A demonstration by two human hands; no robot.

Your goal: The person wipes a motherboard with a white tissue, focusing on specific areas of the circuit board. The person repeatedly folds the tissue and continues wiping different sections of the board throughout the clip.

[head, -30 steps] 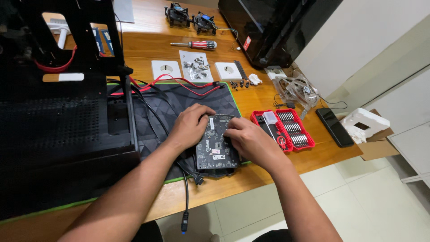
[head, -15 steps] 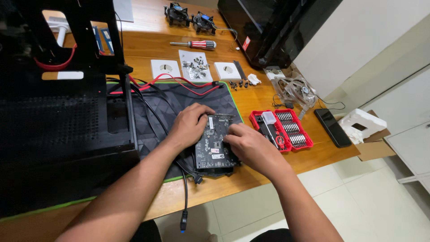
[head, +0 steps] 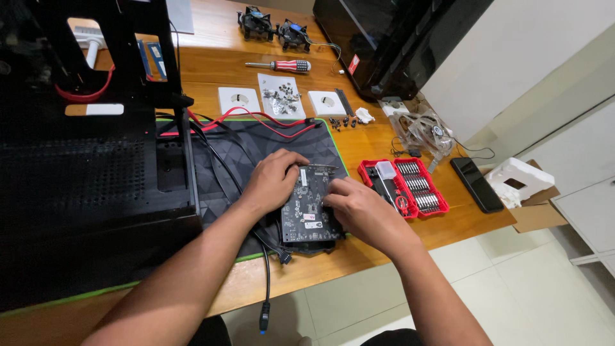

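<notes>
On the black desk mat (head: 269,138), bracing a dark graphics card (head: 312,208) solder-side up: left hand (head: 272,181) clamping its edge, right hand (head: 359,211) fingertips pressing it flat (both hands gripping nothing else).

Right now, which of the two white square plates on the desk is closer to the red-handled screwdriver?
The right-hand white plate, beside the loose black screws. The red-handled screwdriver lies just above it; the left plate sits farther off.

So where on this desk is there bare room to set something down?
Bare wood lies between the red bit case and the table's near edge, and between the screwdriver and the fans. The black mat around both hands is crowded.
</notes>
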